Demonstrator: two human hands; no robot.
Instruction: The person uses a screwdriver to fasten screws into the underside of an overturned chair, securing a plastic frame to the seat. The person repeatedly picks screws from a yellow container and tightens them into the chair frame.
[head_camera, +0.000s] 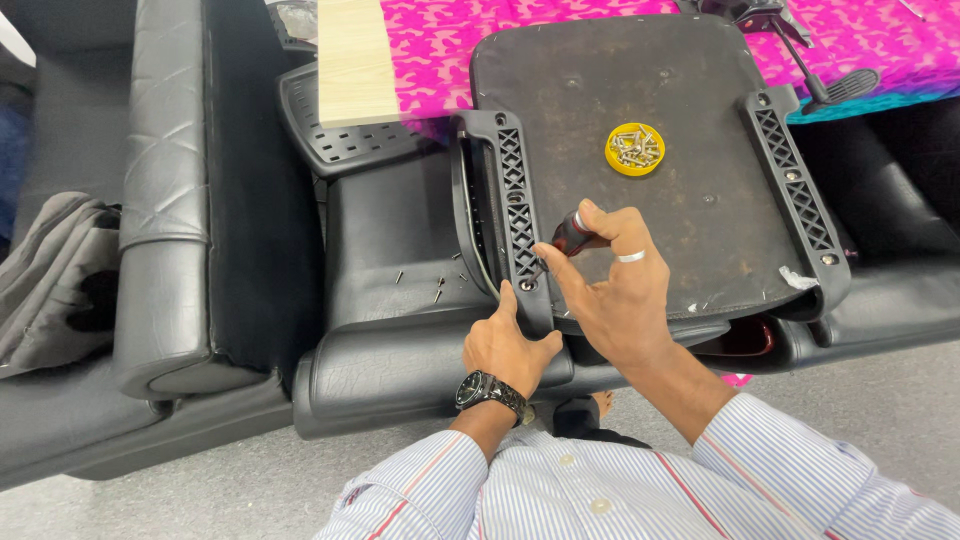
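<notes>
An upturned office chair seat (640, 210) lies with its dark underside up, a black plastic armrest bracket along each side. My right hand (610, 290) is shut on a screwdriver (570, 236) with a dark red handle, its tip down at the near end of the left armrest bracket (515, 200). My left hand (505, 345), a watch on its wrist, presses against the lower end of that bracket, thumb up beside it. A yellow lid (634, 149) with several screws in it rests on the seat's middle. The right armrest bracket (795, 180) lies untouched.
The seat rests on black leather cushions (390, 270), where a few loose screws (438, 290) lie. A black sofa arm (165, 200) is at left with grey cloth (55, 270). A pink patterned cloth (520, 30), a pale wooden board (355, 60) and a black perforated plastic part (330, 135) lie beyond.
</notes>
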